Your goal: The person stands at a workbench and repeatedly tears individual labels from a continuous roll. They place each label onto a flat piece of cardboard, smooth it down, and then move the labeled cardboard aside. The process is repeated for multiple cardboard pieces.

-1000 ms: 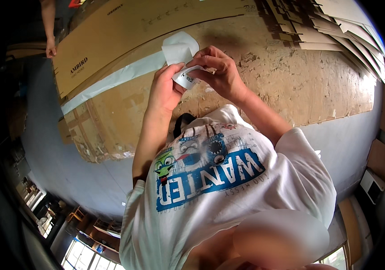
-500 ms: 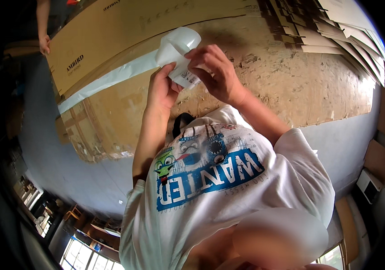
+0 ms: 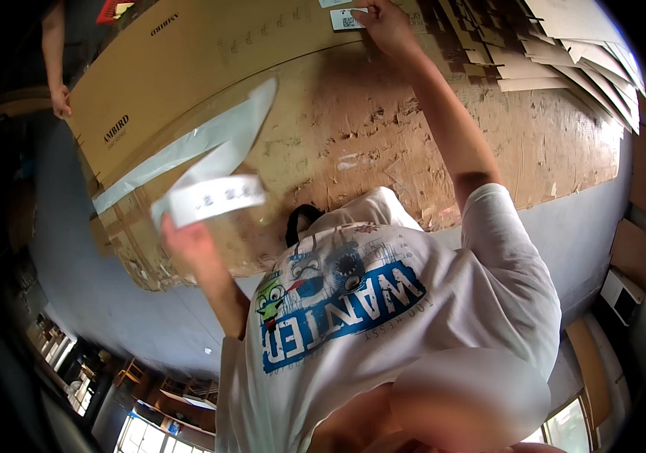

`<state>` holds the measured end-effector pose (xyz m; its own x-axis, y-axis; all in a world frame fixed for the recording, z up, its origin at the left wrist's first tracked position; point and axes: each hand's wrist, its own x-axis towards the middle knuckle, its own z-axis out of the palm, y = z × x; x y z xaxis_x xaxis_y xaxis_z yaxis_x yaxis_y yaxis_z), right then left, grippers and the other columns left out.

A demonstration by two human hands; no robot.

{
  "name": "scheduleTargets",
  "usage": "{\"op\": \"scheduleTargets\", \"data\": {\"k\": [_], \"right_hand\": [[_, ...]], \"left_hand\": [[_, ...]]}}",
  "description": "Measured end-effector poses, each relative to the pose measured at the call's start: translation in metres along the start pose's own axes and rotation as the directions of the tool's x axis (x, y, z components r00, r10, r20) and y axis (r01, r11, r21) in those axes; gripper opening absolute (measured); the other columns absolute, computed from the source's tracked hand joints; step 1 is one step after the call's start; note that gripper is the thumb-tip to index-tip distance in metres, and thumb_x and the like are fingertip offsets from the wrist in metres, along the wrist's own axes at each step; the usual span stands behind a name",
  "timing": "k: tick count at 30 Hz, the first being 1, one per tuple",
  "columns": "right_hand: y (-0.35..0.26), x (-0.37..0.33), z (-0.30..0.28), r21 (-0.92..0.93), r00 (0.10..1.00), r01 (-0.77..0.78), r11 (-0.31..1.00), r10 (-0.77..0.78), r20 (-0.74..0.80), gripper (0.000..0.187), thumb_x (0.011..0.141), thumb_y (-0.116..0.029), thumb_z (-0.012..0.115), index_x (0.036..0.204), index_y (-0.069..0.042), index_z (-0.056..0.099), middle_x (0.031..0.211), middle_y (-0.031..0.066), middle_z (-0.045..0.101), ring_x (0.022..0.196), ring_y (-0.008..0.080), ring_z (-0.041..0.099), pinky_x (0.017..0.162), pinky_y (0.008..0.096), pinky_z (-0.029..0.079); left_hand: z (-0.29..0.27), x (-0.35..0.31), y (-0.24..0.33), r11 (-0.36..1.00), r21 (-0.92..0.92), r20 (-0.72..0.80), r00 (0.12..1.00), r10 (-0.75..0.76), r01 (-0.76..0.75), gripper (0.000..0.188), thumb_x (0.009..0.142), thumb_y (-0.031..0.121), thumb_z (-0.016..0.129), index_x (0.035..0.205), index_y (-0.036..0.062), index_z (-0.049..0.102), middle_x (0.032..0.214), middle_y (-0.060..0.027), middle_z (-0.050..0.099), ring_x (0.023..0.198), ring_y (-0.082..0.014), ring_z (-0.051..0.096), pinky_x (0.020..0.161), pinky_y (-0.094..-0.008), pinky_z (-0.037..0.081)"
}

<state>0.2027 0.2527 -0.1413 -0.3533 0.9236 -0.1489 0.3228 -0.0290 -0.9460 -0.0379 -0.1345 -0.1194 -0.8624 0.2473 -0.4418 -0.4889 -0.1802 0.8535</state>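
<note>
My left hand [image 3: 191,245], blurred by motion, grips a strip of white printed labels [image 3: 213,200] over the near left of the worktop. From this hand the label strip bends away and runs back as a long pale band of backing [image 3: 168,162] toward the left. Out at the far edge, my right hand [image 3: 387,30] has its fingers closed at the right edge of a small white label [image 3: 347,20] with a square code. That label lies against a flat brown cardboard carton [image 3: 210,49]. Part of a second white label shows above it, cut off by the frame.
Another person's hand [image 3: 60,102] touches the carton's left end. Scuffed, taped cardboard [image 3: 413,143] covers the worktop. Stacked flat cardboard sheets [image 3: 564,64] lie at the far right. A red basket [image 3: 115,9] shows at the top left.
My hands have come apart. The left swung down and left with the label strip, which now hangs in a fold; the right reached far out to the carton with a label.
</note>
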Motion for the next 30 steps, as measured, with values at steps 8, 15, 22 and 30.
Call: {"op": "scheduleTargets", "data": {"k": [8,15,22,30], "right_hand": [[0.056,0.069,0.038,-0.432,0.973,0.208,0.878,-0.229,0.003,0.024,0.074,-0.019,0.067,0.091,-0.005,0.057,0.089,0.018,0.063,0.085,0.0337,0.061,0.077,0.0405,0.047],[0.064,0.087,0.042,-0.662,0.992,0.123,0.74,-0.068,0.109,0.032,0.082,-0.03,0.065,0.097,-0.003,0.058,0.103,0.011,0.062,0.096,0.0235,0.06,0.078,0.0352,0.047],[0.065,0.088,0.047,-0.635,0.978,0.139,0.76,-0.205,-0.03,0.024,0.072,-0.018,0.064,0.09,-0.003,0.058,0.088,0.0203,0.063,0.087,0.0364,0.06,0.077,0.0429,0.047],[0.042,0.074,0.052,-0.851,0.99,-0.083,0.518,-0.057,-0.131,0.048,0.079,-0.044,0.064,0.105,-0.004,0.054,0.103,0.0166,0.059,0.093,0.0343,0.061,0.08,0.0443,0.047]], "left_hand": [[-0.231,-0.004,0.13,0.813,0.028,-0.347,0.757,0.553,-0.581,0.025,0.088,0.021,0.042,0.08,0.0005,0.054,0.068,-0.0053,0.057,0.055,-0.0176,0.056,0.06,-0.0308,0.05],[-0.152,-0.011,0.086,0.887,0.064,-0.407,0.8,0.441,-0.457,0.028,0.087,0.021,0.047,0.093,-0.0059,0.053,0.083,-0.0115,0.058,0.078,-0.024,0.06,0.069,-0.0326,0.05],[-0.145,0.022,0.061,0.946,-0.097,-0.2,0.937,0.285,-0.309,0.034,0.09,0.019,0.043,0.106,-0.0102,0.051,0.101,-0.0153,0.06,0.093,-0.0248,0.06,0.081,-0.033,0.051],[-0.191,0.038,0.054,0.95,-0.231,0.005,0.976,0.216,-0.209,0.032,0.092,0.017,0.041,0.108,-0.0094,0.051,0.104,-0.0155,0.06,0.095,-0.0239,0.061,0.082,-0.0338,0.051]]}}
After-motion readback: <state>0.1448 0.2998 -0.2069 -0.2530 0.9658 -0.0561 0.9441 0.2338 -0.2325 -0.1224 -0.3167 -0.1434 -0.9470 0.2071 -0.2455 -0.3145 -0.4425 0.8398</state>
